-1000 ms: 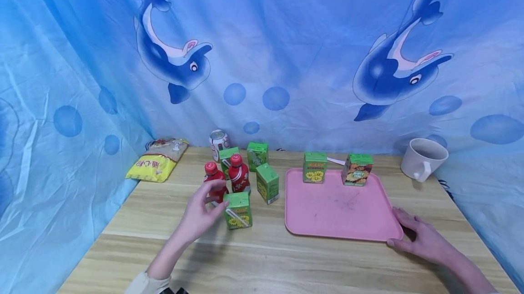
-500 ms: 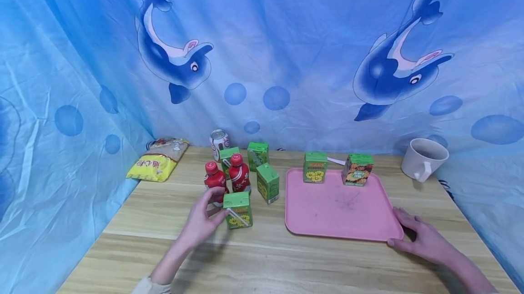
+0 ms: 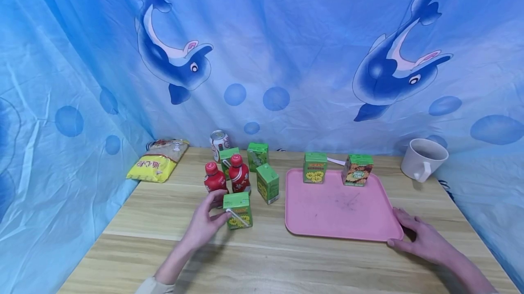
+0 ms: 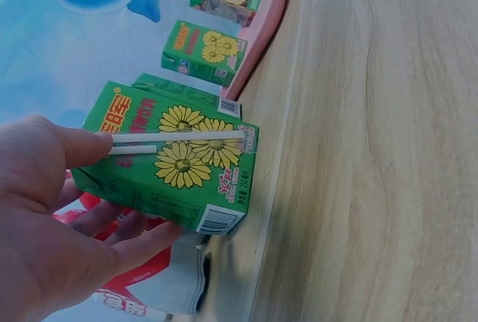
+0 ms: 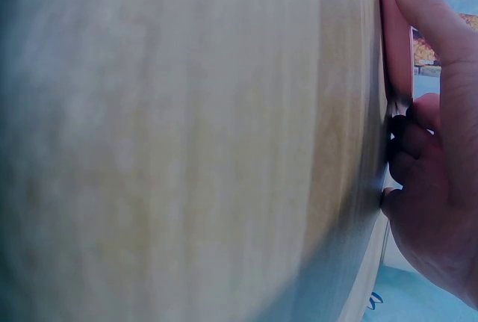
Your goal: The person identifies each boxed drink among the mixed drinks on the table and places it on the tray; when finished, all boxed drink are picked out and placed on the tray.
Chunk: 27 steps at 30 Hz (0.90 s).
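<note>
A green drink carton [image 3: 238,214] with yellow flowers and a white straw on its front stands on the table, left of the pink tray [image 3: 335,212]. My left hand [image 3: 204,223] holds it from the left. The left wrist view shows the thumb on the front of the carton [image 4: 175,143] beside the straw, with the fingers around its side. At the tray's near right corner, my right hand [image 3: 423,239] grips the rim, thumb on the front edge and fingers along the right side. Two red bottles [image 3: 239,175] stand right behind the held carton.
More green cartons [image 3: 268,182] stand behind and beside the bottles, near a can [image 3: 219,144]. Two cartons [image 3: 314,167] sit at the tray's back edge. A yellow snack bag [image 3: 157,162] lies back left; a white mug [image 3: 424,158] stands back right.
My left hand has moved slightly right and down, closing in on the front carton until thumb and fingers lie against it. The right hand stays at the tray corner.
</note>
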Each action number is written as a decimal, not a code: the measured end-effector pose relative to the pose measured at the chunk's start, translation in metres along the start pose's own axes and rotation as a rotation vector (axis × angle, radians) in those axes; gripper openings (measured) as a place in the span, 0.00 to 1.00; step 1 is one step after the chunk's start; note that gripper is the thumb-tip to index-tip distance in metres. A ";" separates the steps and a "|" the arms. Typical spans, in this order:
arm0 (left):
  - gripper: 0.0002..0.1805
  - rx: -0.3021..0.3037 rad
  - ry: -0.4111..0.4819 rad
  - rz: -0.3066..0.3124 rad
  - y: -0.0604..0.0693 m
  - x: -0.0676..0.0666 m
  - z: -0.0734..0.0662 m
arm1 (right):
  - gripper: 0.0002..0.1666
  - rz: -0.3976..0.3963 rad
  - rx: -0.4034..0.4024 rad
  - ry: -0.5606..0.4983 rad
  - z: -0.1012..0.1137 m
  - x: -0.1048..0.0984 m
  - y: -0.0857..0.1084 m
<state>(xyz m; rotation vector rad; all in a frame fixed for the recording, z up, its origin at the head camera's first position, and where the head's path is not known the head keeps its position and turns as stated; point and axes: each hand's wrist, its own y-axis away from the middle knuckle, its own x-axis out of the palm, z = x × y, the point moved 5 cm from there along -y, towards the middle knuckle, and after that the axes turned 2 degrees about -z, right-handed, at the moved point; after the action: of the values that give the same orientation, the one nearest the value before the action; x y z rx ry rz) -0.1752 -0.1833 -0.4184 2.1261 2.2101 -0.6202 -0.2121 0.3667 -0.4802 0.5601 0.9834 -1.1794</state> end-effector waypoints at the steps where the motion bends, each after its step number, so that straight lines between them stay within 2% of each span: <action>1: 0.33 0.005 0.002 -0.001 0.000 0.000 0.000 | 0.57 0.003 0.006 0.001 0.000 0.000 0.000; 10: 0.32 0.055 -0.049 -0.012 0.000 -0.001 -0.003 | 0.58 0.005 0.015 -0.015 0.001 0.000 -0.001; 18: 0.32 0.051 -0.131 -0.033 -0.001 0.000 -0.001 | 0.58 0.009 0.024 -0.003 -0.001 0.001 0.000; 27: 0.31 0.052 -0.134 -0.036 -0.001 0.000 0.000 | 0.56 -0.016 -0.008 0.017 0.001 0.000 0.002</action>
<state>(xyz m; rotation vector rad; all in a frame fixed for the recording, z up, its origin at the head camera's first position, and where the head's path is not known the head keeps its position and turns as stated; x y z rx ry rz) -0.1760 -0.1829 -0.4179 2.0063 2.1894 -0.8048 -0.2098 0.3664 -0.4794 0.5576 1.0079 -1.1861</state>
